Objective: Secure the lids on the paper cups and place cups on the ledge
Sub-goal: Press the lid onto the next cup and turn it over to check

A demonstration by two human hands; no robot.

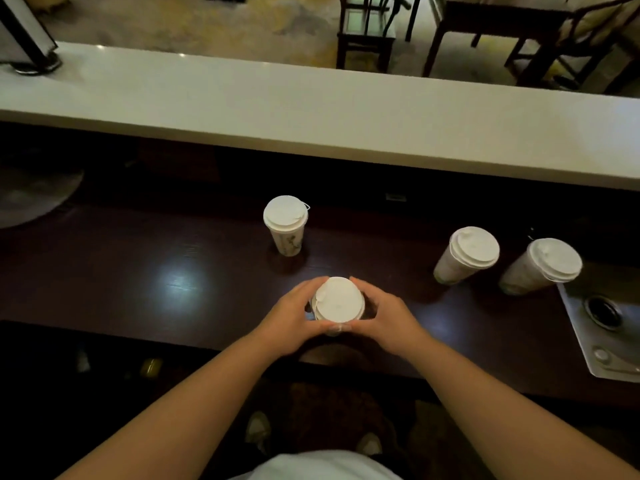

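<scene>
Fingers: curled round the near cup (pixel 337 304) from both sides, thumbs meeting at its near rim.
Left hand (pixel 294 315): cupping the left side, forearm angled in from lower left.
Right hand (pixel 384 318): cupping the right side, forearm mirrored.
Near cup: lidded, upright on the dark counter (pixel 138 271).
Other cups: one (pixel 285 223) just beyond the near cup; two (pixel 465 254) (pixel 542 265) well to its right.
Ledge (pixel 311 116): beyond all cups.

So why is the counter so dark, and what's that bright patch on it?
Head view: the dark counter is dimly lit, and the bright patch is glare from a light overhead. The pale ledge looks brighter. The wide-angle lens makes the right-hand cups appear to lean outward.
</scene>
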